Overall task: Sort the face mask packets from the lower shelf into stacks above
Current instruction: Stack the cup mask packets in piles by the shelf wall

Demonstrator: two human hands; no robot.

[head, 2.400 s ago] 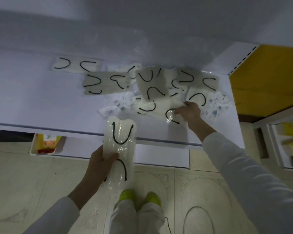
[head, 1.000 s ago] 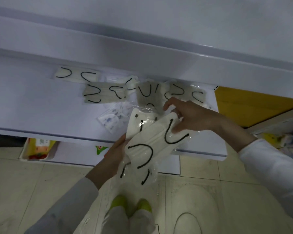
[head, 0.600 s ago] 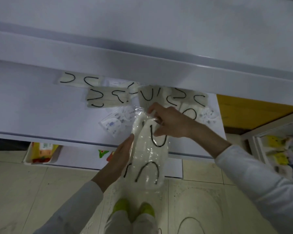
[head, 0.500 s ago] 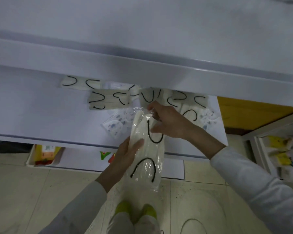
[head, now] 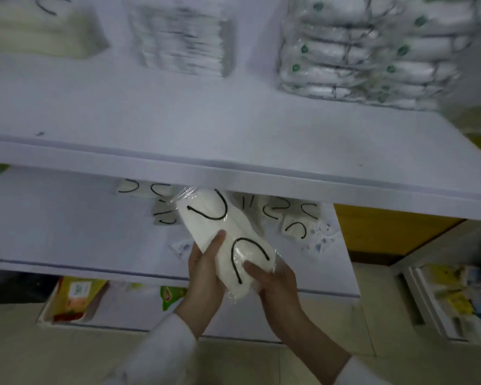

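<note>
Before the lower shelf (head: pixel 67 218), left hand (head: pixel 203 270) and right hand (head: pixel 274 282) clasp the mask packets (head: pixel 220 220) between curled fingers (head: pixel 216 241).

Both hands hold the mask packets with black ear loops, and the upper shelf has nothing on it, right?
Not quite: the head view shows the upper shelf carrying stacks of packets. The left hand and right hand do hold the mask packets.
</note>
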